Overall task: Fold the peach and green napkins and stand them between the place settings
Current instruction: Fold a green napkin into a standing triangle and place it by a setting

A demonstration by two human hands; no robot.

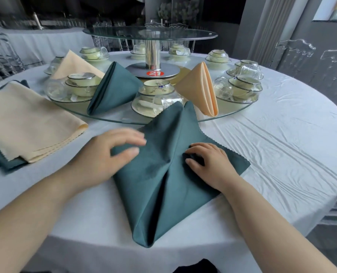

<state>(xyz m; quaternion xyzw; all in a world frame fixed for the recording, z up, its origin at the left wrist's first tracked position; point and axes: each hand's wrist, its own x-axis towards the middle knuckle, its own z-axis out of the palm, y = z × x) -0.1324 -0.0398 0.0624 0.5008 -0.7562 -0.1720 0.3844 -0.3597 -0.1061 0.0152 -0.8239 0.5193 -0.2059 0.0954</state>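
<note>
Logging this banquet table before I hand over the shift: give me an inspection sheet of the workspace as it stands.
Surface: white tablecloth, wrinkled; glass turntable on it.
Job's things: flat green napkin half folded near the table edge; standing green napkin and standing peach napkin between place settings; unfolded stack at left.
Clutter: nothing seen.
Grips: left hand, blurred, touches the flat green napkin's left edge; right hand pinches a fold of it.
Cables: nothing seen.
Surroundings: clear chairs; another table behind.

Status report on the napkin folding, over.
Left hand pressing green napkin, left flap; right hand pinching its right flap. Half folded, not yet standing. Spare napkin stack lies left, apart.
</note>
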